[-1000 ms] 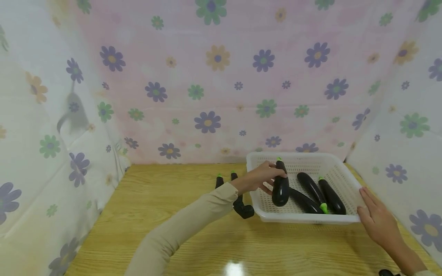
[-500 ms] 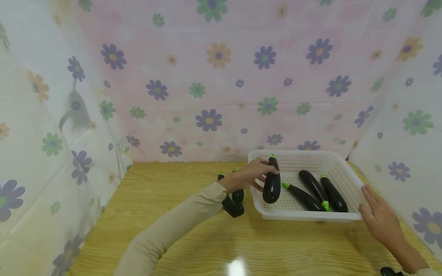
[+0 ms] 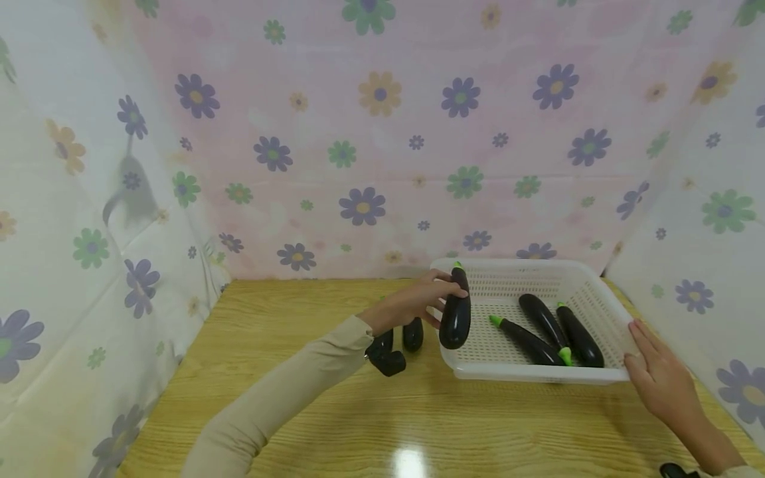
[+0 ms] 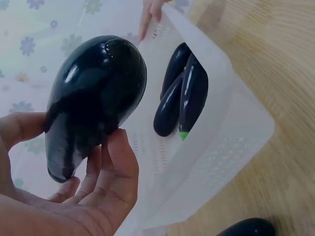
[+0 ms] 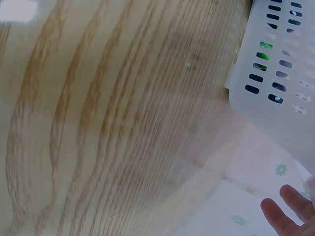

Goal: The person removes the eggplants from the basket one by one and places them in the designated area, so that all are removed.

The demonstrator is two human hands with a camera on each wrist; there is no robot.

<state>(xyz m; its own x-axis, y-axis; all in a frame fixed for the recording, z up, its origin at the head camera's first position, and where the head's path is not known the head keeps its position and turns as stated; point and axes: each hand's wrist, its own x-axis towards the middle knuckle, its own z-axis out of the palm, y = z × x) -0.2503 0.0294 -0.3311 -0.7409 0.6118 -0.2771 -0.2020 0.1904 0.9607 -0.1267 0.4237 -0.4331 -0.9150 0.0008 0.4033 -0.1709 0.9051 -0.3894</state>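
My left hand (image 3: 418,299) grips a dark glossy eggplant (image 3: 457,312) with a green stem tip, thumb on one side and fingers on the other. It is held up over the left side of a white perforated plastic basket (image 3: 514,373); in the left wrist view the eggplant (image 4: 96,88) appears large, its bulbous end foremost. Three more eggplants (image 3: 532,342) lie inside the basket. My right hand (image 3: 663,382) rests at the basket's front right corner, fingers straight along the rim. Two of its fingertips (image 5: 276,215) show in the right wrist view.
On the wooden table (image 3: 287,398), left of the basket, lie two eggplants (image 3: 413,335), partly hidden behind my left arm. A black wrist device (image 3: 387,362) hangs below that wrist. Flower-patterned cloth (image 3: 370,146) encloses the back and sides.
My left hand has carried the eggplant leftward, from over the basket's inside to its left rim, uncovering the stem of an eggplant within. My right hand stays at the corner.
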